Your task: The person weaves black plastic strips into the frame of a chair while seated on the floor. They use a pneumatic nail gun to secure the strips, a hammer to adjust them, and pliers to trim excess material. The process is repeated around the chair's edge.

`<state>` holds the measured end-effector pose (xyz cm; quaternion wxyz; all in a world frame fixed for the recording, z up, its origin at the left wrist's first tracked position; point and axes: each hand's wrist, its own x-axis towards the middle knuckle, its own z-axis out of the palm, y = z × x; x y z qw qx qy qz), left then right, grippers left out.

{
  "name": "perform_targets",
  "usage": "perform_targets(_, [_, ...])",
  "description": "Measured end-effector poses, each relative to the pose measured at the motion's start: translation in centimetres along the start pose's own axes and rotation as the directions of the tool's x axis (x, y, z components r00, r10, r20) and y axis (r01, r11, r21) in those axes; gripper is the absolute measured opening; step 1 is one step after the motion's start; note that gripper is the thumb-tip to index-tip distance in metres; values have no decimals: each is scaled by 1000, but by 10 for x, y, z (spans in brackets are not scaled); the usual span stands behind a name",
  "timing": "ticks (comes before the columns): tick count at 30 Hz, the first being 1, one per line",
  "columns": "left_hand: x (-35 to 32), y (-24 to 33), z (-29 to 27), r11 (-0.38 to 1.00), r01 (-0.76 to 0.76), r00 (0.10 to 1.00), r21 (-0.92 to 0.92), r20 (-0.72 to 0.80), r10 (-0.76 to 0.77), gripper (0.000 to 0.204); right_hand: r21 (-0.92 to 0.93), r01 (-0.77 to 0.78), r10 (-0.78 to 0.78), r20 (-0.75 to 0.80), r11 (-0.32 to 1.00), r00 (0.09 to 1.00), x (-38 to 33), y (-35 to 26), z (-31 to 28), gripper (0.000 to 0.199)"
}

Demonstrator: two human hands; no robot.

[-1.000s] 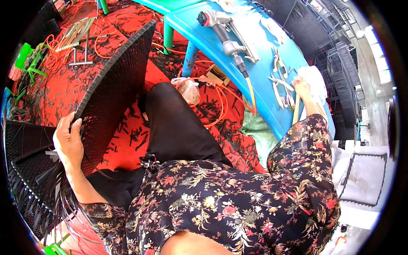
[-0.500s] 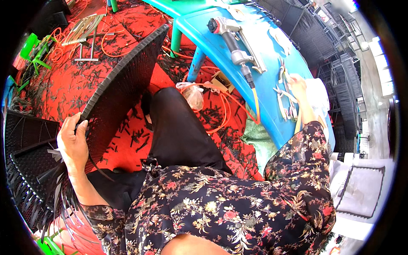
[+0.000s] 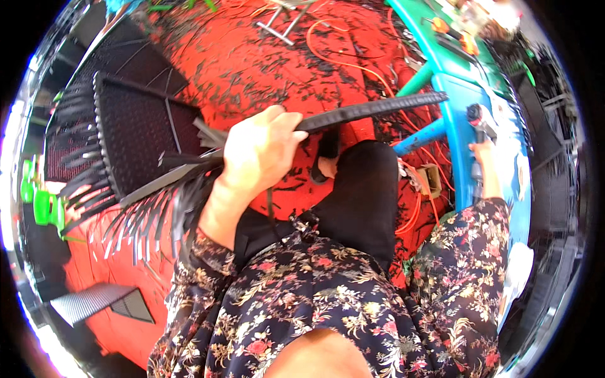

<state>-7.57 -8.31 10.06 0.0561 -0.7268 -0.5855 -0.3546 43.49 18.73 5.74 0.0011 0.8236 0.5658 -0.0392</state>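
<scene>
My left hand (image 3: 255, 151) is closed around the strip-wrapped rim (image 3: 378, 108) of a black woven piece, which lies across in front of me, seen nearly edge-on. To the left, a black woven panel (image 3: 135, 129) has many loose strips (image 3: 148, 217) hanging from its edge; whether it joins the rim I hold is hidden behind my hand. On the blue table (image 3: 463, 160), my right hand (image 3: 486, 157) is closed around the handle of an air stapler (image 3: 482, 120). The stapler's head sticks out beyond my fingers.
A green table (image 3: 419, 31) adjoins the blue one at the far right, with an orange-handled tool (image 3: 441, 26) on it. An orange air hose (image 3: 362, 68) and black strip scraps lie on the red floor (image 3: 252, 60). A cardboard box (image 3: 430, 181) stands beside the blue table.
My right hand has left the pliers and closed on the air stapler. The rim in my left hand has swung to the right, now lying nearly level. My view has turned left.
</scene>
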Motion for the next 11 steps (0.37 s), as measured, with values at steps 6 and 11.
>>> perform_targets(6, [2, -3, 5, 999, 51, 996, 2, 67, -51, 20, 45, -18, 24, -133, 999, 991, -56, -27, -23, 65])
perform_targets(11, [3, -15, 13, 997, -5, 1000, -71, 1, 5, 21, 511, 310, -336, -44, 801, 941, -62, 15, -46, 81])
